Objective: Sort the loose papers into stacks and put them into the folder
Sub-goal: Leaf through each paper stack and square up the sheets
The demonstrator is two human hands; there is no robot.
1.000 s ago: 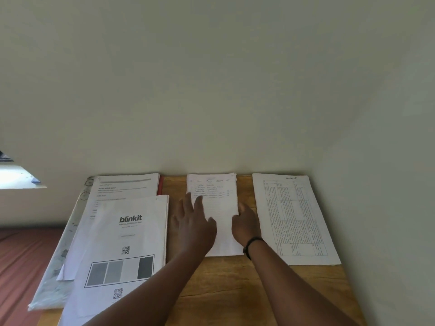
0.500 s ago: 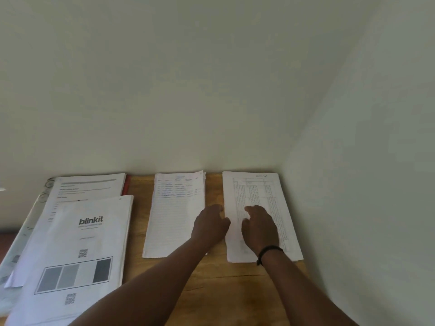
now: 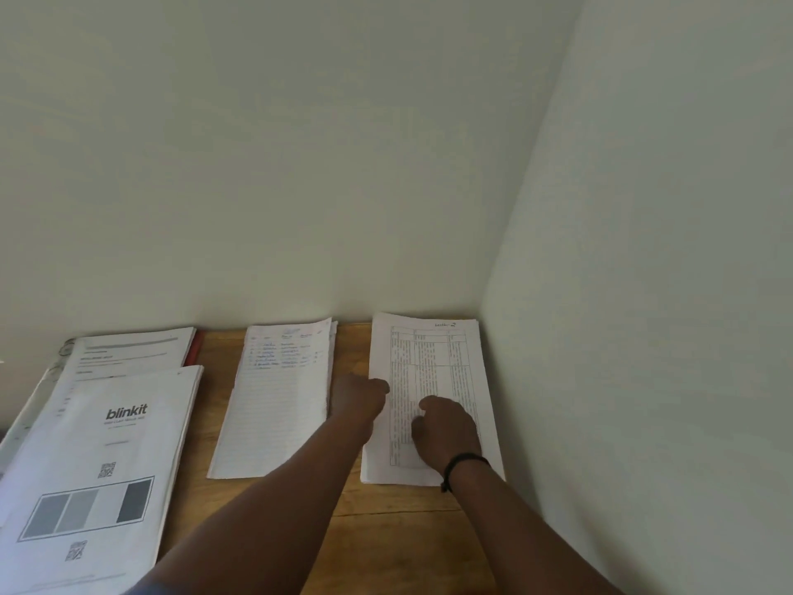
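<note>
Several paper stacks lie on a wooden table (image 3: 386,543). At the right lies a stack printed with a table grid (image 3: 433,350). My left hand (image 3: 358,399) is curled on that stack's left edge. My right hand (image 3: 448,431), with a black wristband, sits on top of it with fingers curled into the sheets. A lined handwritten stack (image 3: 274,405) lies in the middle, just left of my left hand. At the left a "blinkit" printout stack (image 3: 107,444) overlaps another printed stack (image 3: 128,350). A red folder edge (image 3: 194,350) shows under that one.
The table stands in a corner: a pale wall runs along the back and another wall (image 3: 643,380) close along the right of the grid stack. A clear plastic sleeve (image 3: 25,418) sticks out under the left stacks at the table's left edge.
Both hands left the lined middle stack and moved right onto the grid-printed stack. My view swung right with them, so the papers sit further left in the frame.
</note>
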